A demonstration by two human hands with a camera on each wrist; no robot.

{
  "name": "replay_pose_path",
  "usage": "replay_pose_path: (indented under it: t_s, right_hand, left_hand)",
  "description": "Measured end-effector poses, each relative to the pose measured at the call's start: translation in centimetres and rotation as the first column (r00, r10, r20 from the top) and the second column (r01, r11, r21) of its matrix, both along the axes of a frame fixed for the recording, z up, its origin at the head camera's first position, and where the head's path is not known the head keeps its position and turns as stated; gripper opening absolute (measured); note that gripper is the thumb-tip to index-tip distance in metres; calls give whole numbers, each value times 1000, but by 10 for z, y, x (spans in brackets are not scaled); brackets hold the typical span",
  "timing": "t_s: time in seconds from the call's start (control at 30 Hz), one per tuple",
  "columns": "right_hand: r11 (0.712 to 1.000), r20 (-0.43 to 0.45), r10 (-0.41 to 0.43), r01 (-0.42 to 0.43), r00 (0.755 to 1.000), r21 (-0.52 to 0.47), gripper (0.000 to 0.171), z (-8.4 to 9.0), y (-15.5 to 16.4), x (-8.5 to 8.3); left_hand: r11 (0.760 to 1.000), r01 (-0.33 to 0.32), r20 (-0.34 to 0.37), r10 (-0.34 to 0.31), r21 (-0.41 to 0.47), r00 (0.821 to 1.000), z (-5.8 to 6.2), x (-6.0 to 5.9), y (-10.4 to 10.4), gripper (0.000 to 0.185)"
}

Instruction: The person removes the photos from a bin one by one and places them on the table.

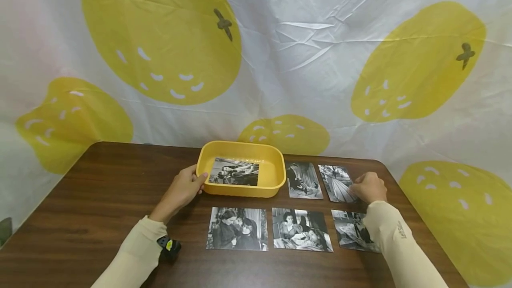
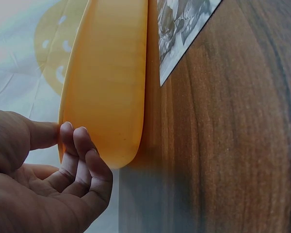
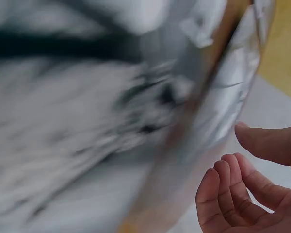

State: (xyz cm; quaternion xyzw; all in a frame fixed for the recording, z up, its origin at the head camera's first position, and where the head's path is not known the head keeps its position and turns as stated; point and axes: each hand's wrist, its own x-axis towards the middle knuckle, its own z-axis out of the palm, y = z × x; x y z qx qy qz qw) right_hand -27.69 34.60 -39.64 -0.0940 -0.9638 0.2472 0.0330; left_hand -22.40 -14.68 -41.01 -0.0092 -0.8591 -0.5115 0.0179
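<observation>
My left hand (image 1: 186,186) grips the near-left rim of a yellow plastic tray (image 1: 240,191), thumb on one side and fingers on the other in the left wrist view. In the tray lies a black-and-white photo (image 1: 234,172). My right hand (image 1: 370,187) is at the right edge of the back-right photo, a picture with a wide pale skirt (image 1: 338,183). A gap shows between its thumb (image 3: 262,141) and bent fingers (image 3: 211,194). My right sleeve (image 1: 390,230) partly covers the front-right photo (image 1: 352,230).
Right beside the tray lies another photo (image 1: 304,180). Two more, the front-left photo (image 1: 237,229) and the front-middle photo (image 1: 302,230), lie nearer me. Everything stands on a brown wood-grain table (image 1: 100,208). A white lemon-print curtain (image 1: 296,88) hangs behind it.
</observation>
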Motion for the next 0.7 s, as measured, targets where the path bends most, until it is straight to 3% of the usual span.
replay_pose_path:
  t_s: [0.27,0.47,0.7]
  right_hand:
    - [995,-78,100,-101,992,-11,39,39,-50,-14]
    - [968,-142,245,-249,959,-13,42,62,-98,-23]
    - [931,-178,353,-363,919,-26,48,71,-159,-30]
  left_hand:
    - [1000,-8,6,8,1,1000,1,-1,1,33]
    - [1000,-5,4,5,1,1000,1,-1,1,34]
    - [1000,-3,8,3,4,1000,2,-1,0,33]
